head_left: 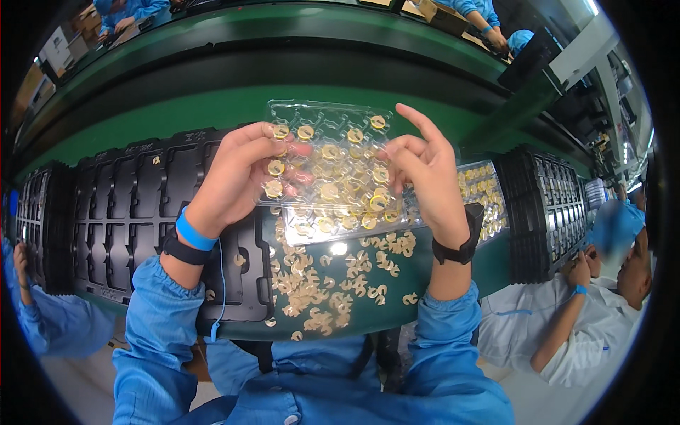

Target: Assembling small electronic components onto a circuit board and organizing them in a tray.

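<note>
A transparent plastic tray is raised above the green bench, with small round yellow-rimmed parts in many of its pockets. My left hand grips its left side, the fingertips showing through the plastic from behind. At the right edge, my right hand pinches the tray with thumb and fingers, while one finger points up and away. Beneath it lies a second transparent tray, partly covered by the raised one. Loose cream-coloured, notched pieces are scattered on the bench below.
Black moulded trays lie to my left, beside a black stack. On the right are a filled transparent tray and a tall stack of black trays. Co-workers sit at both sides and across the green bench.
</note>
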Tool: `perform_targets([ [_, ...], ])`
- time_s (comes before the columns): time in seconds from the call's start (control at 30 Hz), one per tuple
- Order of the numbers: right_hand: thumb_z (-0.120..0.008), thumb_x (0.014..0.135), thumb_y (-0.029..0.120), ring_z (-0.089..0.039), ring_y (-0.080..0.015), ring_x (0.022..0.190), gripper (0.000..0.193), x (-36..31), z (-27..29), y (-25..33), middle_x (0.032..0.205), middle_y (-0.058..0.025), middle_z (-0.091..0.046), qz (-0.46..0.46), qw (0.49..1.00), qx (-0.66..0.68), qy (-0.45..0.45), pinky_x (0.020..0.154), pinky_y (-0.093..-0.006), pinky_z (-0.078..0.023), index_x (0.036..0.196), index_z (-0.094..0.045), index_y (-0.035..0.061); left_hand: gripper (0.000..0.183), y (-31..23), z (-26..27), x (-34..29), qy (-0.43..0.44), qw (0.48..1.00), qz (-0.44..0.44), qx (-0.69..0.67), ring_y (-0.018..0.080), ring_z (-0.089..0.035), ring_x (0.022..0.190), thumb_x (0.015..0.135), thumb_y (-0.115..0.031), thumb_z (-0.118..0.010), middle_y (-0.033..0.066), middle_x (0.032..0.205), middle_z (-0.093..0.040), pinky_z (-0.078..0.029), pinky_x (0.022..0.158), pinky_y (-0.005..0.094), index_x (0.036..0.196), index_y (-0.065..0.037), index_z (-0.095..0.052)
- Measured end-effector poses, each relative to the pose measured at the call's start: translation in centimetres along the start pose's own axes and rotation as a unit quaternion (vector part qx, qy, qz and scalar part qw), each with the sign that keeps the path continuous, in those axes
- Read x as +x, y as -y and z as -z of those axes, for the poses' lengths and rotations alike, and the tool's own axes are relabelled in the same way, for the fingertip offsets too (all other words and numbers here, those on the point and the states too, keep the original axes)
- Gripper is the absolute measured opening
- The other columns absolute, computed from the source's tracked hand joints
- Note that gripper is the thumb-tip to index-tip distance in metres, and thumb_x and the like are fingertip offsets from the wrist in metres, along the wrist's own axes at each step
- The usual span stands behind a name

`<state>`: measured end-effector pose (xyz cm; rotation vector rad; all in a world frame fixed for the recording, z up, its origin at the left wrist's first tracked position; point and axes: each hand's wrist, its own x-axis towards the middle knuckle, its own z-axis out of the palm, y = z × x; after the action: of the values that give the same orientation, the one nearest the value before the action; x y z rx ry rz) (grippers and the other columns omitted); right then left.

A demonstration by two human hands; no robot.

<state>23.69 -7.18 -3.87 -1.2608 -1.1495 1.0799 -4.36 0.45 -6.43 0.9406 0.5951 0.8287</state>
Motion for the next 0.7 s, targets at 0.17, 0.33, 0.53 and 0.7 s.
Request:
perform_targets([
  [0.17,-0.066,0.091,-0.005,-0.064,-0.0094,0.072,0.079,-0.13,0.15,-0.02,0.107,-0.0112,-0.067,-0.001,0.999,0.009,0.039,0.057,-0.0236,-0.051,0.163,-0.036,-0.0017,0.016,0.06,-0.01,-0.06,-0.009,0.999,-0.004,0.031,0.0350,-0.077,0.095,0.104,-0.011,-0.057,0.0251,0.123,-0.071,-0.061,0.069,0.0376,0.115,0.000,-0.060],
  [0.33,-0.067,0.087,-0.010,-0.061,-0.0057,0.078,0.083,-0.14,0.01,-0.21,0.116,-0.0110,-0.060,0.005,0.998,-0.001,0.064,0.062,-0.0214,-0.051,0.164,-0.037,0.0002,0.016,0.11,0.10,0.00,0.003,1.000,-0.008,0.010,0.0364,-0.078,0.094,0.104,-0.010,-0.058,0.0251,0.121,-0.072,-0.063,0.068,0.0380,0.116,0.001,-0.060],
  [0.53,-0.067,0.086,-0.013,-0.053,-0.0017,0.075,0.081,-0.71,-0.51,0.00,0.117,-0.0053,-0.052,0.030,0.996,-0.054,0.063,0.065,-0.0179,-0.047,0.161,-0.045,0.0045,0.017,0.20,0.13,-0.04,0.012,1.000,-0.008,-0.002,0.0370,-0.079,0.094,0.104,-0.009,-0.058,0.0249,0.119,-0.074,-0.063,0.068,0.0376,0.117,0.001,-0.062],
  [0.7,-0.068,0.086,-0.014,-0.050,0.0002,0.077,0.079,-0.55,-0.64,-0.04,0.117,-0.0041,-0.049,0.077,0.987,-0.116,0.082,0.064,-0.0177,-0.046,0.160,-0.049,0.0075,0.017,-0.04,0.15,-0.13,0.001,1.000,-0.010,0.006,0.0361,-0.079,0.093,0.104,-0.009,-0.058,0.0242,0.119,-0.074,-0.062,0.067,0.0359,0.117,0.000,-0.062],
])
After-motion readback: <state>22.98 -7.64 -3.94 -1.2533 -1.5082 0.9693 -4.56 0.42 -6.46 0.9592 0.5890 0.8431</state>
